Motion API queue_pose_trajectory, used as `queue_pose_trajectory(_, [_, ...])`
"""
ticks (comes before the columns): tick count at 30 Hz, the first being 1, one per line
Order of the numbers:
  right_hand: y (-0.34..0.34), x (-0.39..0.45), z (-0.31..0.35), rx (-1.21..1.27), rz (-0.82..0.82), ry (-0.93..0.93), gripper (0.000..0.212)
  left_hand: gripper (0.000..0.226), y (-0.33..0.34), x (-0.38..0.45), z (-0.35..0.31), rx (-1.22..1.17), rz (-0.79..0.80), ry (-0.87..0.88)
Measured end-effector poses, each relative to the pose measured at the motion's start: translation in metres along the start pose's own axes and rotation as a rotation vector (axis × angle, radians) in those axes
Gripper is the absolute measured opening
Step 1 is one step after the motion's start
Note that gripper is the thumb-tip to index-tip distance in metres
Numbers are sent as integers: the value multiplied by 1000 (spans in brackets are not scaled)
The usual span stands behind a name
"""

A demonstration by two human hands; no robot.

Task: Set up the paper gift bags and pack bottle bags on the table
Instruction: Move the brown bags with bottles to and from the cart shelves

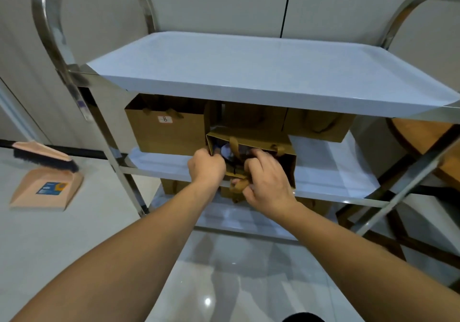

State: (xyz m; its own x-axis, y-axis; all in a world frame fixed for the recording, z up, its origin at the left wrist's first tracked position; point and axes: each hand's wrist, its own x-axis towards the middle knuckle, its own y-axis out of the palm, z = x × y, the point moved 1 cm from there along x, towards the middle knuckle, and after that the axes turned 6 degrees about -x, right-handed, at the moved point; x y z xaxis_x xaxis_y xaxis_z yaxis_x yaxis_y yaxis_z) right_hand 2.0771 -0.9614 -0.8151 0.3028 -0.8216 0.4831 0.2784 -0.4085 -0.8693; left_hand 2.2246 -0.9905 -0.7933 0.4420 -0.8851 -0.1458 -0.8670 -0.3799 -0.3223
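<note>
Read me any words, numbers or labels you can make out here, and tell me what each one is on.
"8": on a small white sticker on the front of the brown paper bag at the left of the cart's middle shelf.
Blue and yellow label on the dustpan on the floor: print too small and blurred to read.
Nothing readable on the bag that the left hand and right hand grip.

- A white sticker (pixel 165 119) is showing the digit 8, lying sideways, near the top edge of the left paper bag (pixel 169 132) on the cart's middle shelf.
- A blue label (pixel 51 188) is sitting on the dustpan (pixel 47 190); its print is too small to read.
</note>
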Motion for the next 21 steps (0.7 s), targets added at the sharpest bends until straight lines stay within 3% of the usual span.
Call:
queue_pose_trajectory(2, [1, 9, 5, 68, 217, 99, 66, 19, 1, 2, -1, 14, 0, -14])
queue_pose_trajectory(4, [2, 17, 6, 98, 334, 140, 76, 18, 1, 2, -4, 48, 1, -44])
queue_pose_trajectory(6, [1, 19, 9, 14, 342, 24, 51, 16, -3, 2, -9, 85, 15, -101])
queue_pose_trajectory(9, [-13, 8, 8, 7, 224, -99, 12, 18, -16, -5, -25, 143, 56, -182])
queue_pose_trajectory(12, [-54, 9, 17, 179, 210, 31, 14, 23, -36, -20, -49, 185, 87, -200])
queue_pose_trajectory(15, [-108, 27, 35, 183, 435, 171, 23, 19, -58, -37, -80, 173, 123, -298])
queue_pose_trajectory(19, [-181, 67, 45, 146, 543, 338, 22, 7, -97, -67, -146, 258, 275, -332])
queue_pose_trajectory(21, [-220, 79, 49, 130, 626, 383, 22, 11, -117, -83, -179, 326, 311, -293])
